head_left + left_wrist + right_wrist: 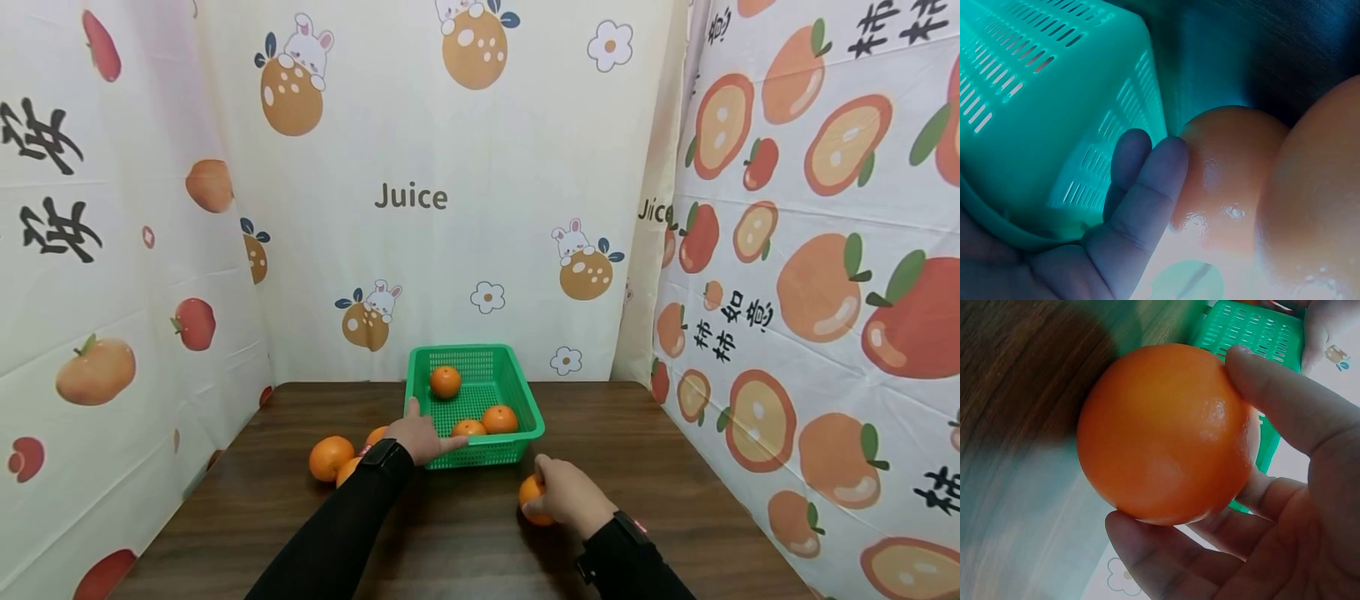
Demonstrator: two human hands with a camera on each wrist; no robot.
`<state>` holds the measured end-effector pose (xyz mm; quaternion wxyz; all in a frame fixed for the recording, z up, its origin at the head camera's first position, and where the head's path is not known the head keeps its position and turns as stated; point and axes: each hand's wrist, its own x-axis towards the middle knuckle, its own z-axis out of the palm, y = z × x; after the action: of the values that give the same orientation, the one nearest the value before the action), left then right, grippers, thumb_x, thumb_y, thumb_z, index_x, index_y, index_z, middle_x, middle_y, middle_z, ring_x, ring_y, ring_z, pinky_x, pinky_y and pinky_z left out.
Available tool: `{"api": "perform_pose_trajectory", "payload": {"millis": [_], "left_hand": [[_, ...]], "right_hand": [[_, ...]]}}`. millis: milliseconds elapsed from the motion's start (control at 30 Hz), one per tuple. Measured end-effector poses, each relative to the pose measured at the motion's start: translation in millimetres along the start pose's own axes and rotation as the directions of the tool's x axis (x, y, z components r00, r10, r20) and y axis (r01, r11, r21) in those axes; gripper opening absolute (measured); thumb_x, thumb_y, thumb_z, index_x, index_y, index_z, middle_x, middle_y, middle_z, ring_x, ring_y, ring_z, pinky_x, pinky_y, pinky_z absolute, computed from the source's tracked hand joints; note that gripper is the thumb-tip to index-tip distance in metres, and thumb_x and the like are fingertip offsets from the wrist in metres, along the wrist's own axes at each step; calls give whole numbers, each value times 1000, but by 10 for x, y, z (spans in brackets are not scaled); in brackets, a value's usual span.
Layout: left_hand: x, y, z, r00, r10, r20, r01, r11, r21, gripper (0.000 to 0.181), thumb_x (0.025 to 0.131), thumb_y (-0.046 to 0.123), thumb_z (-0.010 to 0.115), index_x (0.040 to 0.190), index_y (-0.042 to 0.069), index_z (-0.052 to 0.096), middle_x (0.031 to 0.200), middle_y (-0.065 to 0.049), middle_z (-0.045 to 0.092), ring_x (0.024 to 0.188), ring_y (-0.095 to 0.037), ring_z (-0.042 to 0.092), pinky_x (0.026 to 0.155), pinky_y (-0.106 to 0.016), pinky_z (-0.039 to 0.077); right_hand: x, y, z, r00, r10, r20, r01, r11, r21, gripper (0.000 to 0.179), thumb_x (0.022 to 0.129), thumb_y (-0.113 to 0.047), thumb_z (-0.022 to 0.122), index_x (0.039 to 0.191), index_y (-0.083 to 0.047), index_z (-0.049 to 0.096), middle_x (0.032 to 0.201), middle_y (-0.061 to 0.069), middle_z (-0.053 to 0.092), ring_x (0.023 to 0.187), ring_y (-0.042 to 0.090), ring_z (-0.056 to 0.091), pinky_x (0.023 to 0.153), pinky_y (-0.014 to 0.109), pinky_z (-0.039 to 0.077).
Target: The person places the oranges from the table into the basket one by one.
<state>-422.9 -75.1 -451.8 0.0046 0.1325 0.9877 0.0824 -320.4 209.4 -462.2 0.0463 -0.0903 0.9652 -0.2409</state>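
My right hand [573, 496] grips an orange [1166, 434] between thumb and fingers, just above or on the table to the right of the basket's front. A green plastic basket [528, 400] with slotted walls stands at the table's middle back, with three oranges inside. At its front left corner, my left hand [416, 437] holds the rim, thumb stretched along the front edge. In the left wrist view, two fingers [1147, 200] lie outside the basket wall, close beside a loose orange [1222, 169].
Three oranges [332, 458] lie together on the brown wooden table [465, 533] left of the basket, partly behind the left forearm. Fruit-printed cloth [487, 167] hangs behind the table and along both sides.
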Motion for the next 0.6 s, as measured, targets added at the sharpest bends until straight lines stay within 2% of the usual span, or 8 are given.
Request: {"api": "perform_pose_trajectory", "payload": {"millis": [267, 600], "left_hand": [[-19, 4, 8, 1000, 3, -17, -3, 1000, 7, 103, 91, 91, 42, 135, 2, 71, 169, -30, 34, 65, -23, 62, 61, -37, 54], [46, -27, 58, 1000, -18, -15, 18, 1000, 15, 106, 89, 94, 42, 139, 5, 69, 169, -28, 34, 67, -23, 62, 64, -36, 55]], "right_hand": [[-8, -30, 19, 999, -45, 7, 45, 998, 32, 38, 82, -30, 91, 96, -16, 57, 88, 1, 60, 79, 19, 55, 69, 35, 45], [-2, -55, 27, 996, -87, -22, 88, 995, 49, 38, 83, -28, 89, 93, -15, 55, 85, 1, 59, 77, 18, 54, 66, 33, 42]]}}
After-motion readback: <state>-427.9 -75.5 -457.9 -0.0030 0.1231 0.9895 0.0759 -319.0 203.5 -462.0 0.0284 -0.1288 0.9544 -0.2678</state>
